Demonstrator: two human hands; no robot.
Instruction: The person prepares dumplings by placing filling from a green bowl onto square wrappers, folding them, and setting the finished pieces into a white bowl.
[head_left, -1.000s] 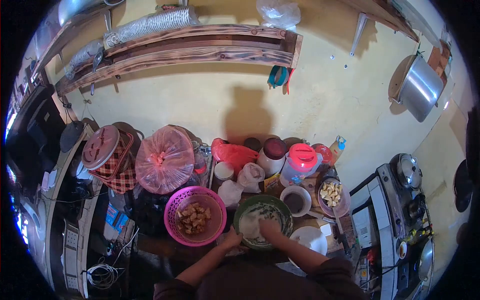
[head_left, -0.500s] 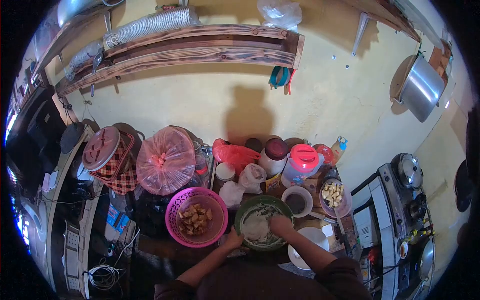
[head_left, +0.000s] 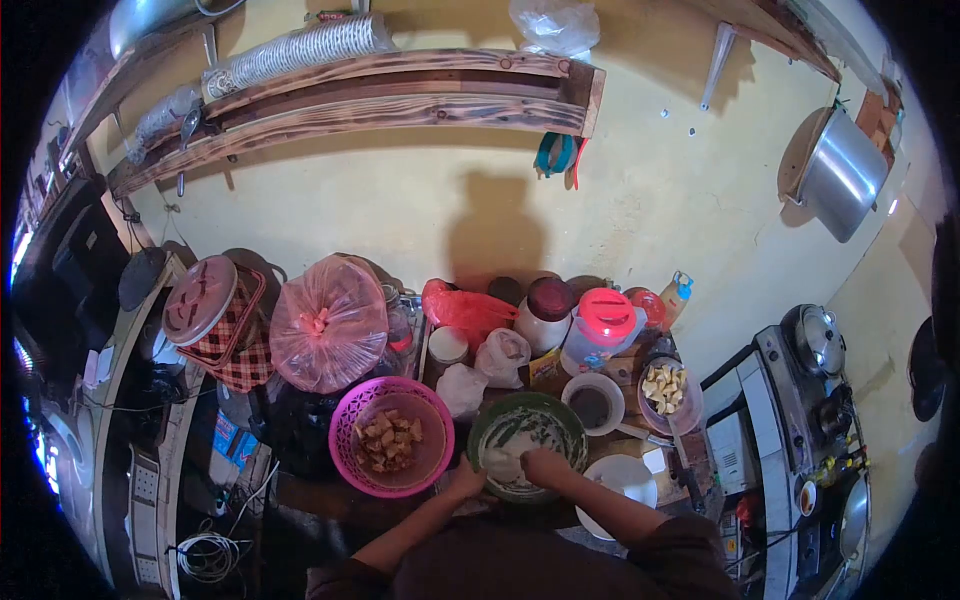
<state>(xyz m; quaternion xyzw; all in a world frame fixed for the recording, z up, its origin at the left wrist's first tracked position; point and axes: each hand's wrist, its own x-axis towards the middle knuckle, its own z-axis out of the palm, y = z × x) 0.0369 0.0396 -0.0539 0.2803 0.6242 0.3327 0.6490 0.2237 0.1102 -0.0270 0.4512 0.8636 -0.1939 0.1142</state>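
A green bowl (head_left: 577,425) holds a pale, floury dough (head_left: 505,458), with white smears up its inner wall. At the bowl's lower left, my left hand (head_left: 468,480) is closed on the rim. Inside the bowl, my right hand (head_left: 545,467) is curled beside the dough and touches it; whatever its fingers hold is hidden. Left of the bowl stands a pink basket (head_left: 343,462) with browned chunks (head_left: 388,440) in it. A white bowl (head_left: 632,478) sits partly under my right forearm.
Behind the green bowl are plastic bags (head_left: 462,388), a jar (head_left: 545,318), a pink-lidded jug (head_left: 605,320) and a small bowl of dark liquid (head_left: 592,402). To the right stand a bowl of pale cut pieces (head_left: 665,388), a knife (head_left: 688,475) and a stove (head_left: 790,400).
My right hand has moved from the right side of the green bowl toward its lower middle. The dough has shifted and changed shape. My left hand stays at the rim.
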